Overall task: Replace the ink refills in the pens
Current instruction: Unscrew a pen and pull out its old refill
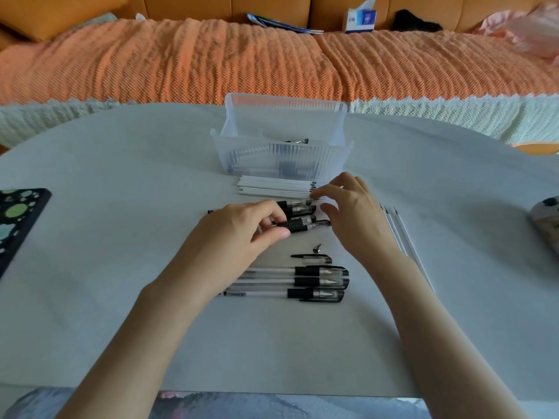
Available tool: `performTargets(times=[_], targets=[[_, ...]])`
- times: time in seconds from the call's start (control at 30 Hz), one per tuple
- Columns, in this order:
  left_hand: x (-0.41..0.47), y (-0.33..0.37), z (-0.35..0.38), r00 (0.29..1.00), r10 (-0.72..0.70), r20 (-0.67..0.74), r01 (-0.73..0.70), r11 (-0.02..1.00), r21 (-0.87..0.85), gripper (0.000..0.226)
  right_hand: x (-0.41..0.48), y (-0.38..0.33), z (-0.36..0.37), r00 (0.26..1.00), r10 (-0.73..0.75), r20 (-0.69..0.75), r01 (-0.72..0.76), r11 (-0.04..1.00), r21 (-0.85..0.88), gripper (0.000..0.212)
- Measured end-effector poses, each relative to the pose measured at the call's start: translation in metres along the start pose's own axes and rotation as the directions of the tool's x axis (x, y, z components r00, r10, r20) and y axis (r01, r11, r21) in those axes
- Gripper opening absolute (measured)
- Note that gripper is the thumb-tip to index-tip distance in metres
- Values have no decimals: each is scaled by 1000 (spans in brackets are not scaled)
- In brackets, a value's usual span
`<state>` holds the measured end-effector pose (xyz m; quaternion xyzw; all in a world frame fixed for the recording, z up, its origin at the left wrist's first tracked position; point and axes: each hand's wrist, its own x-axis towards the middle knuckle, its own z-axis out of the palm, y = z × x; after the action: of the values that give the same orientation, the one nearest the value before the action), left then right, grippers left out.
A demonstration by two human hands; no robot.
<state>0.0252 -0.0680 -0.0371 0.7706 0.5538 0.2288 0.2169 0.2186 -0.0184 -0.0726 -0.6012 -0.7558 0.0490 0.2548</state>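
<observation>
head view: my left hand (pixel 248 228) is pinching a black-grip pen (pixel 299 226) over the counter (pixel 121 267), nearer me than the clear bin (pixel 281 158); my right hand (pixel 354 213) is hovering loose-fingered, gripping nothing, beside white refills (pixel 272 187) lying just before that bin.

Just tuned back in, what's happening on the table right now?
A person is swapping pen refills. The left hand grips a black-gripped pen in a small pile, while the right hand touches the stack of white refills beside the clear bin. Three capped pens lie nearer, with a loose cap.
</observation>
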Motion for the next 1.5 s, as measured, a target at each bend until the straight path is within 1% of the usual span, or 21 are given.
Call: performTargets(times=[0.2,0.3,0.47,0.53,0.63,0.73,0.87,0.93,1.07,1.3,1.5], targets=[[-1,1,1,1000,-6,8,6,1000,-2,12,-1,1,-3,997,78,1,-77,995,70,9],[-1,0,0,1000,-8,-3,8,1000,-2,13,-2,2,-4,993,121,8,-122,987,103,9],[-1,2,-2,999,-19,-47,18,999,-29,9,-3,2,-7,986,165,-27,-163,984,68,10],[-1,1,-3,996,-33,-80,30,999,-39,8,-4,3,-16,974,216,-71,-205,969,137,9],[0,-1,-4,990,-65,-126,55,995,-81,7,-7,6,-31,957,272,-99,-226,916,332,4],[1,-2,-5,984,-98,-146,79,988,-132,5,-15,5,-45,962,269,-50,-206,831,516,13],[2,-4,-6,970,-133,-205,88,973,-214,3,-22,5,-56,970,245,-12,-185,764,618,20],[3,-6,-7,962,-140,-236,79,965,-251,2,-23,6,-59,970,242,-6,-182,744,643,21],[4,-8,-8,958,-128,-257,57,963,-265,3,-24,7,-62,972,235,-12,-164,713,682,20],[3,-8,-9,957,-127,-262,56,963,-263,2,-23,8,-61,976,217,-6,-157,724,671,21],[4,-8,-10,953,-136,-272,61,961,-269,2,-22,9,-63,970,240,-38,-149,711,687,22]])
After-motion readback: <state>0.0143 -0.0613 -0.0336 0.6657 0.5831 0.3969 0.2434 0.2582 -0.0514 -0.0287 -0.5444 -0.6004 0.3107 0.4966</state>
